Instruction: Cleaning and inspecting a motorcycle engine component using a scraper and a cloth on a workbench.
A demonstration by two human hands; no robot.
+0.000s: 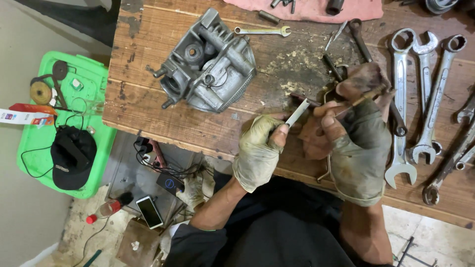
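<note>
Where the counter [148, 106] ended at its left edge, a green plastic bin lid [94, 74] lay on the floor below, carrying a black cap [73, 154], round abrasive discs [41, 92] and a flat red-and-white package [27, 114] that hung over its far side. Lower down, beneath the counter's edge, a phone [149, 211] lay face up beside a small bottle with a red top [104, 210]. On the worn wooden counter sat a grey metal engine head [210, 66], well left of the hands, with a small combination wrench [262, 30] just beyond it and a pink rag [307, 9] at the far edge. The left hand [257, 153], in a dirty glove, pinched a thin pale strip [298, 112] between thumb and fingers, its tip slanting up toward the right hand. The right hand [358, 148], gloved too with bare fingertips, was closed around a slim dark tool [363, 96], held just beside the strip above a brownish scrap [311, 141] on the counter. To the right lay a row of big open-ended and ring wrenches [420, 99], close together, partly overlapped by the right hand.
</note>
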